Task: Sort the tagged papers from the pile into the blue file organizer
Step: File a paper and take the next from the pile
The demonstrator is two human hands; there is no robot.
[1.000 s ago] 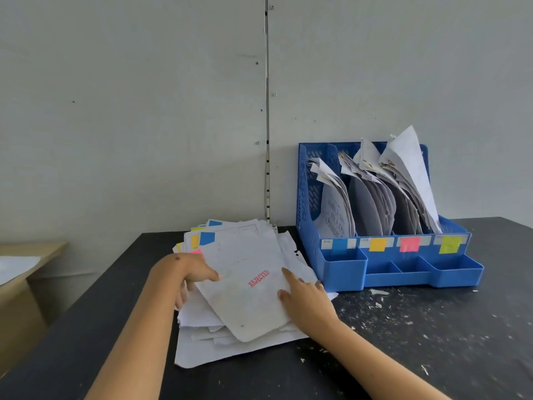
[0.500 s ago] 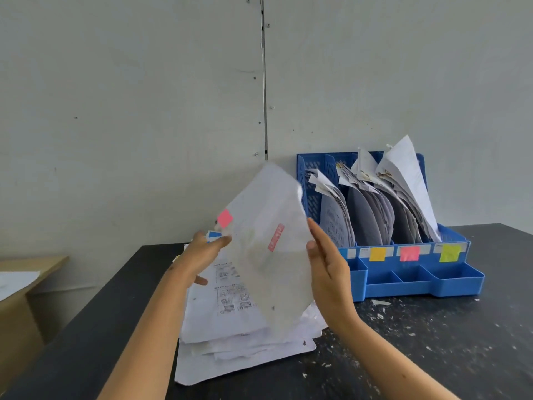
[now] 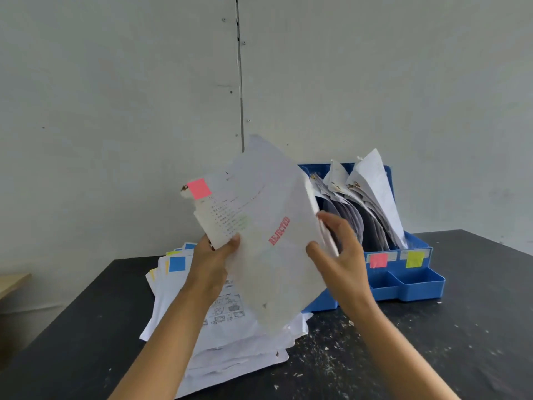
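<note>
The stapled paper (image 3: 274, 241), flat on the pile (image 3: 230, 336) one second ago, is now raised upright above it. The left hand (image 3: 212, 264) grips its left edge; the right hand (image 3: 339, 255) holds its right edge. Its pink tag (image 3: 199, 188) is now exposed.

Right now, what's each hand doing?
Left hand: grips the pink-tagged paper at its left edge.
Right hand: pinches the same paper's right edge.

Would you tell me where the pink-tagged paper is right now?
In the head view, the pink-tagged paper is held up mid-frame between the left hand and right hand, above the pile.
</note>
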